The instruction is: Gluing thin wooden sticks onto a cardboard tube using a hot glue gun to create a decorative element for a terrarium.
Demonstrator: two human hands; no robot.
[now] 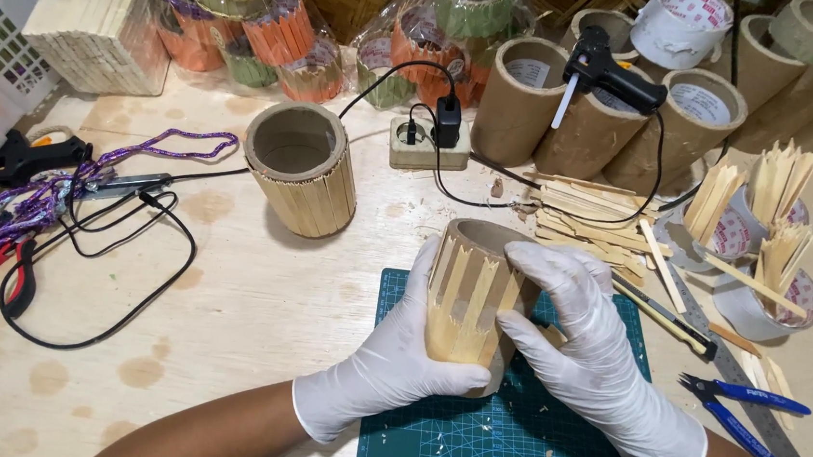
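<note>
wooden table [239,309] | green cutting mat [462,437] | power strip [419,145] | stick-clad tube [300,169] | blue pliers [744,405]

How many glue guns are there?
2: a black glue gun lying on the cardboard tubes at back right, another glue gun at far left. More may be hidden.

My white latex gloves [569,332] smooth and matt, cardboard tube [475,296] clad in pale raw wood sticks, rubbery green cutting mat [462,437], stained plywood table [239,309], glossy black plastic glue gun [607,72]
</note>
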